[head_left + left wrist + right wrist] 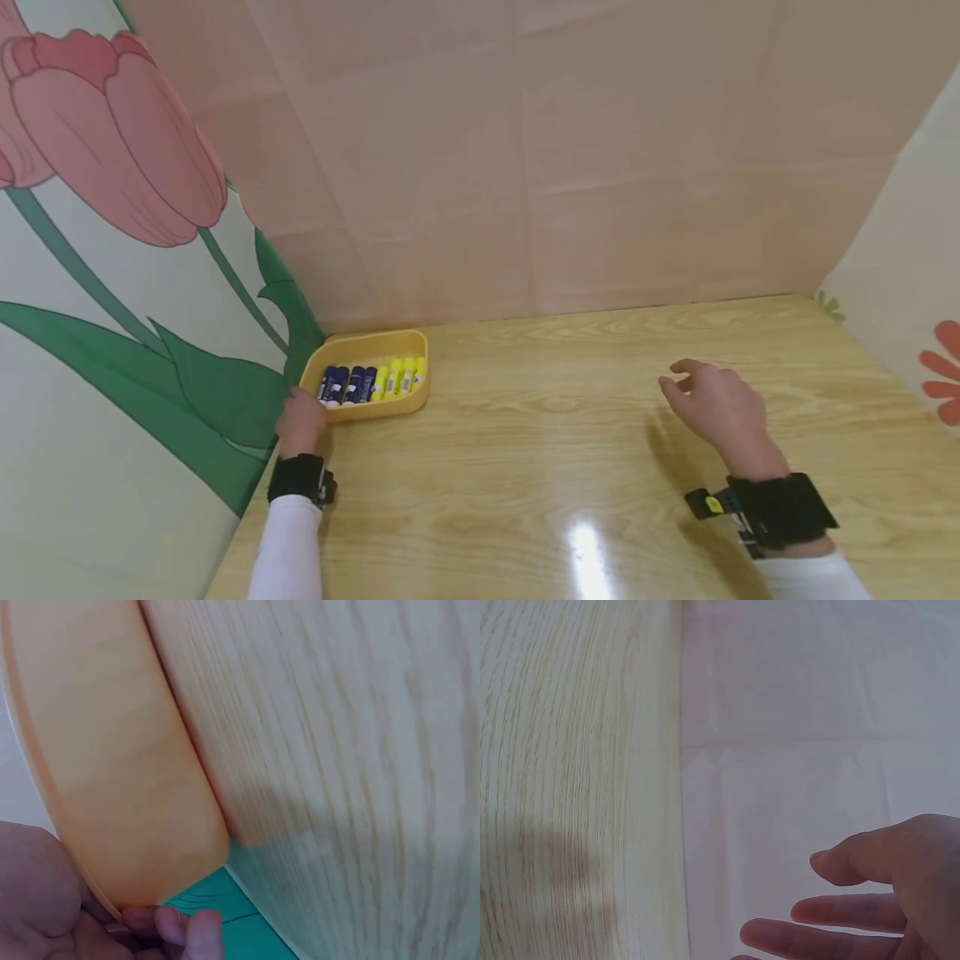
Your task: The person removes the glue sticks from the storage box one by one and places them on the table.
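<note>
A yellow-orange plastic tray (382,410) stands at the table's back left. Inside it lie dark blue tubes (352,385) on the left and yellow tubes (393,379) on the right, side by side in a row. My left hand (302,421) grips the tray's left front corner; in the left wrist view the thumb and curled fingers (154,924) pinch its rim. Over the right part of the table hovers my right hand (723,412), holding nothing. Its fingers (817,941) are relaxed and apart from the thumb in the right wrist view.
The wood-grain table (525,467) meets a pinkish covered wall (570,167) at the back. A tulip-printed panel (120,250) borders the left side, close beside the tray. On the right rises a white panel (911,275) with a red flower print.
</note>
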Available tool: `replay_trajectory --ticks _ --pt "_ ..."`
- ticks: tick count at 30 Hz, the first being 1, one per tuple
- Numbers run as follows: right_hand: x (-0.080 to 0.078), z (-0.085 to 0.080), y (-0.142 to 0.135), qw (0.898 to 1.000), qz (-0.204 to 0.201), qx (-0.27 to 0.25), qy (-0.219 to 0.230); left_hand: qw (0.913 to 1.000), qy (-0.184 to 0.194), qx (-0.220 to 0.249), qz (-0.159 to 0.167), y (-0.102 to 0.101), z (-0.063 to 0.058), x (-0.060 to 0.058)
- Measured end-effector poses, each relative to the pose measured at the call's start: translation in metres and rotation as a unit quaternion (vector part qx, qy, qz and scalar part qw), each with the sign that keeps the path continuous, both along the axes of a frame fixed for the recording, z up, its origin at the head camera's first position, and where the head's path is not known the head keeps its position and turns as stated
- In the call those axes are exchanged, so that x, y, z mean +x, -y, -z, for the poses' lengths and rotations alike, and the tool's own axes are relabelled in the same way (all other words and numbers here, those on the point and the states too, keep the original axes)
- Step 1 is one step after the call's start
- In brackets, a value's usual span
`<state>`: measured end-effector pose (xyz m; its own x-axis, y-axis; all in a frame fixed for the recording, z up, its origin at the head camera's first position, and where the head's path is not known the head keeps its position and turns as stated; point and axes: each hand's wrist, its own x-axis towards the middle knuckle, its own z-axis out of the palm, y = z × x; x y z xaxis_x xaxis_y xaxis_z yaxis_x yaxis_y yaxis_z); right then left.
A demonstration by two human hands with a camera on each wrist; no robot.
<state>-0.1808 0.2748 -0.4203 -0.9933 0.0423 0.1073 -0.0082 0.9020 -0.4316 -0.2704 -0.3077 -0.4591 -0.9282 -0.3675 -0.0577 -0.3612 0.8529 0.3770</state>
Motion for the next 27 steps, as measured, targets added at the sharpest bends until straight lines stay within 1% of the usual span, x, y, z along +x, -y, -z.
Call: replay_trajectory --ticks 9,14,18,22,27 --pt "-0.001 0.000 0.001 1.000 0.003 -0.004 -0.003 0.9998 0.017 -0.007 0.002 -0.018 -0.003 0.008" --pt "-0.001 0.000 0.001 1.000 0.004 -0.005 -0.008 0.9990 0.030 -0.030 0.014 -0.024 -0.005 0.011" --pt "0.000 -0.001 0.001 1.000 0.007 -0.008 -0.006 0.9981 0.036 -0.048 0.016 -0.029 -0.008 0.014" --pt "0.001 -0.001 0.002 1.000 0.007 -0.009 -0.006 0.9982 0.038 -0.046 0.012 -0.034 -0.009 0.016" --pt "0.001 0.000 0.003 1.000 0.009 -0.008 -0.005 0.9981 0.039 -0.045 0.015 -0.042 -0.012 0.018"
